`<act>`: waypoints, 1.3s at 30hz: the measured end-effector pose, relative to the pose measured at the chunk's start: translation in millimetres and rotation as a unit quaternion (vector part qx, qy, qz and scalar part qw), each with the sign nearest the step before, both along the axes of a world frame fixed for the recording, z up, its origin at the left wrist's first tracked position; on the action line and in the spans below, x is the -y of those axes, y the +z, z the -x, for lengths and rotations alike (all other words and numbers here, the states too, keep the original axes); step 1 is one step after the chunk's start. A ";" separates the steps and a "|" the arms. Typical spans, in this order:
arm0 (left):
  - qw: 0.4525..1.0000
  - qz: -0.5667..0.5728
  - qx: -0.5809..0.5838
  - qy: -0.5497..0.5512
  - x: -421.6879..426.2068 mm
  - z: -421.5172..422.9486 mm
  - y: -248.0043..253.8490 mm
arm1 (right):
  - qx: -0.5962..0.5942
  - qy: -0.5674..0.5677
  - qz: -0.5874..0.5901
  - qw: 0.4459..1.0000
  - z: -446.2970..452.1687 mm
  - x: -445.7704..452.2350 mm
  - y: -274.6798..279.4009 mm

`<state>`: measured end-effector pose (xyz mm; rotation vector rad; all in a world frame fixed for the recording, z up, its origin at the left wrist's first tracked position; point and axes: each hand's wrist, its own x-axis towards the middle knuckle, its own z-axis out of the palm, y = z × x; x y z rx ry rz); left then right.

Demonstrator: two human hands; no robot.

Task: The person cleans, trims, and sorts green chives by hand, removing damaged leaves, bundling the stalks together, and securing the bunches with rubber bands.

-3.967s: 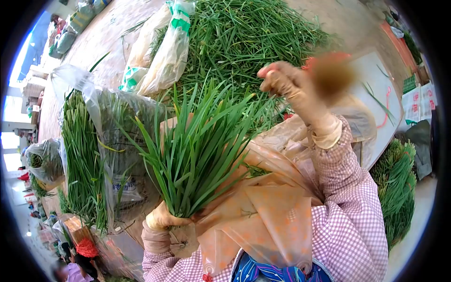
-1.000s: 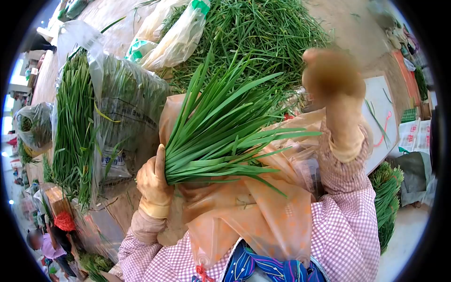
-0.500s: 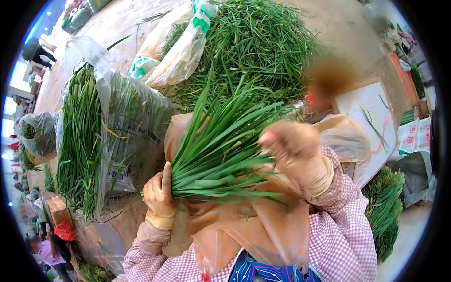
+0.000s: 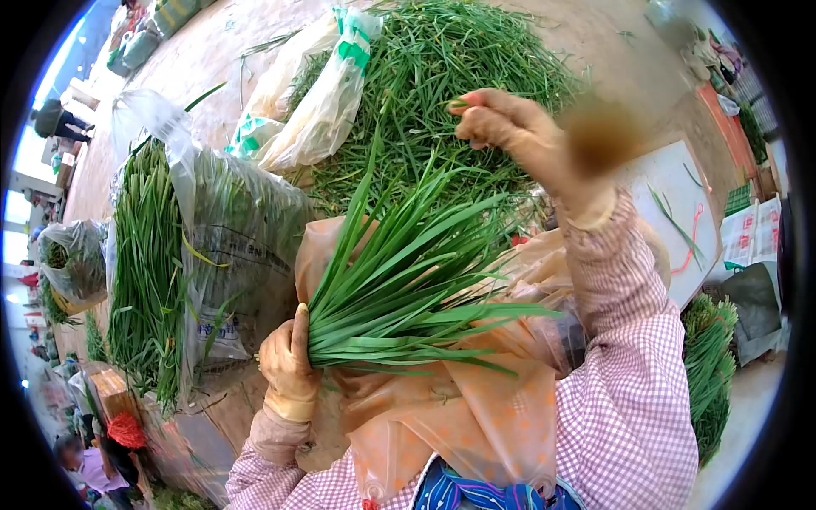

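Note:
My left hand (image 4: 287, 357) is closed round the base of a bunch of garlic chives (image 4: 408, 289). The long green leaves fan out to the right across my lap. Over the large loose pile of green leaves (image 4: 459, 59), my right hand (image 4: 514, 140) is raised with its fingers pinched together. A small greenish bit shows at its fingertips, too small to name. An orange translucent apron (image 4: 476, 408) covers my lap beneath the bunch.
A clear plastic bag (image 4: 246, 212) packed with upright chives (image 4: 149, 255) stands at my left. Behind it lies a white and green plastic bag (image 4: 310, 127). A white board (image 4: 667, 195) is at the right, near another green bundle (image 4: 710, 365). A person (image 4: 93, 467) is at the lower left.
My right hand has moved up and away from the leaf tips, to above the loose pile. My left hand keeps its hold on the bunch, almost in place.

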<state>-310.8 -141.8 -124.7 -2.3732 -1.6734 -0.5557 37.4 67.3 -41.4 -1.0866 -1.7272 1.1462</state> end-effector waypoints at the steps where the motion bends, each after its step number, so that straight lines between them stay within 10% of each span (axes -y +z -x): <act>1: 1.000 0.002 0.001 0.001 0.0 -0.2 0.8 | 0.047 0.025 -0.013 0.999 6.6 -7.6 -5.3; 3: 1.000 0.010 0.002 0.006 1.5 -1.5 1.9 | 0.186 0.081 -0.011 0.979 17.5 -17.6 -6.5; 7: 1.000 0.012 -0.004 0.007 1.1 0.9 1.8 | 0.099 0.118 -0.031 0.988 33.2 -19.0 -31.4; 9: 1.000 0.016 -0.006 0.002 1.2 3.1 0.7 | 0.050 -0.093 -0.119 0.987 30.0 -24.0 -35.4; 14: 1.000 0.023 -0.001 -0.001 -0.5 0.8 6.3 | -0.180 -0.168 -0.049 0.968 2.6 -0.8 3.7; 21: 1.000 0.018 -0.008 -0.003 -2.3 -2.2 6.2 | 0.288 0.142 -0.105 0.941 24.2 76.6 29.7; 25: 1.000 0.023 0.003 -0.004 -0.2 -0.8 5.8 | 0.230 0.133 -0.199 0.943 36.9 72.7 -3.4; 30: 0.992 0.049 0.114 0.002 0.4 -2.4 3.1 | -0.205 -0.156 0.032 0.966 23.3 54.2 -11.9; 33: 0.929 0.181 0.323 0.021 -2.7 -2.1 14.8 | -0.160 -0.183 0.058 0.968 11.4 54.5 -6.8; 35: 0.776 0.371 0.503 0.088 1.3 17.1 14.0 | -0.087 -0.156 0.074 0.981 -5.0 52.5 -25.0; 39: 0.681 0.448 0.573 0.080 5.6 26.7 41.4 | -0.091 -0.079 0.104 0.987 -18.8 63.7 -50.0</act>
